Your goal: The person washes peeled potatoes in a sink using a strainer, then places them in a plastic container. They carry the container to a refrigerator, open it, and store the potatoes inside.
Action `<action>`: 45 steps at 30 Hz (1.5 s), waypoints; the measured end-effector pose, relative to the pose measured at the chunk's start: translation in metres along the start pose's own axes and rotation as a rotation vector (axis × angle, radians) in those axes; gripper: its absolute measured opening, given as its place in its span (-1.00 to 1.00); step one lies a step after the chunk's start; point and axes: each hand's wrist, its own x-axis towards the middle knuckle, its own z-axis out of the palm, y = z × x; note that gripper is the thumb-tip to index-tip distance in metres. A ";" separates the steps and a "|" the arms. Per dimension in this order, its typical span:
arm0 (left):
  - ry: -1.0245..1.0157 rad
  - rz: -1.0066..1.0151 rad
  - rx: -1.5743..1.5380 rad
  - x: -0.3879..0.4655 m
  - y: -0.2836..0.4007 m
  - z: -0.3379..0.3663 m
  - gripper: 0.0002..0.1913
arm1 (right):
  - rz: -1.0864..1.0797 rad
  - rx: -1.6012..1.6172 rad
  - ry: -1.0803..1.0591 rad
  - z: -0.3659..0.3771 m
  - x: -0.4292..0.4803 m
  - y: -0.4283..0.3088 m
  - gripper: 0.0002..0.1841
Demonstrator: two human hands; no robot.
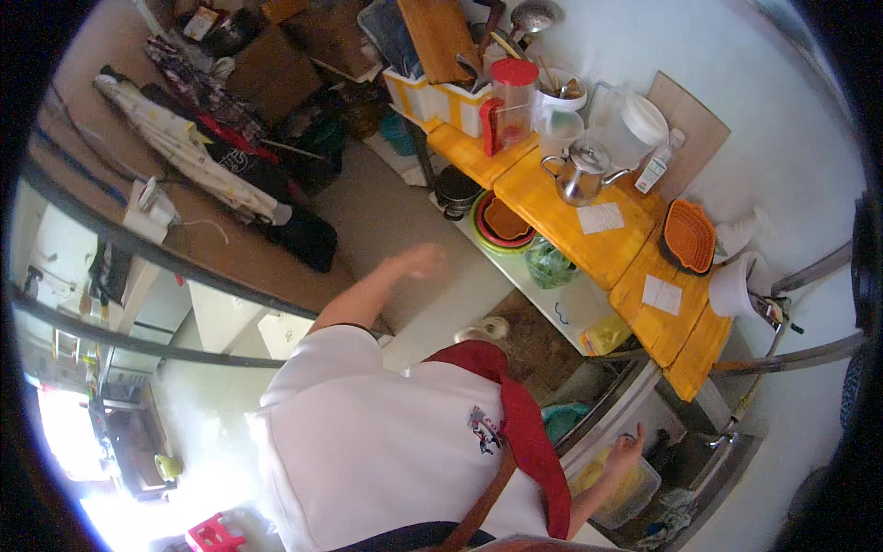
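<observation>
My left hand (pixel 424 261), blurred by motion, is held out over the floor beside the shelf; its finger positions are unclear. My right hand (pixel 624 452) is low at the right, one finger raised apart from the others, above or near a clear plastic container (pixel 631 493) in the sink area. A small dark loop shows at its fingers. Nearest ahead stands a yellow wooden counter (pixel 552 224) bearing a steel teapot (pixel 583 172), a red-lidded pitcher (pixel 514 100), a white-lidded pitcher (pixel 631 127), an orange basket (pixel 690 238) and two pale square cloths or papers (pixel 600 217).
Under the counter, a shelf holds colored basins (pixel 493 238), a black pot (pixel 457 190) and a bag of greens (pixel 550 265). A tap (pixel 723 439) is at the lower right. Clothes (pixel 207 162) hang at the left beyond dark rails (pixel 138 255). A pink-red stool (pixel 215 535) stands lower left.
</observation>
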 end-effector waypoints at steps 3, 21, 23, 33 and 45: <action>0.375 -0.092 -0.177 0.043 -0.007 -0.087 -0.60 | -0.010 0.084 0.068 0.018 -0.010 -0.022 -0.44; 0.974 -0.284 -0.086 0.268 -0.115 -0.437 -0.49 | -0.018 -0.031 0.061 0.332 0.052 -0.245 -0.56; 1.026 -0.253 -0.067 0.266 -0.114 -0.445 -0.55 | -0.147 -0.168 -0.044 0.339 0.067 -0.278 -0.65; 1.840 0.068 -0.207 0.158 -0.134 -0.558 -0.65 | -0.060 -0.053 -0.201 0.368 0.073 -0.287 -0.72; 1.436 0.587 -0.783 0.031 -0.065 -0.392 -0.54 | 0.046 0.001 -0.315 0.363 0.040 -0.309 -0.64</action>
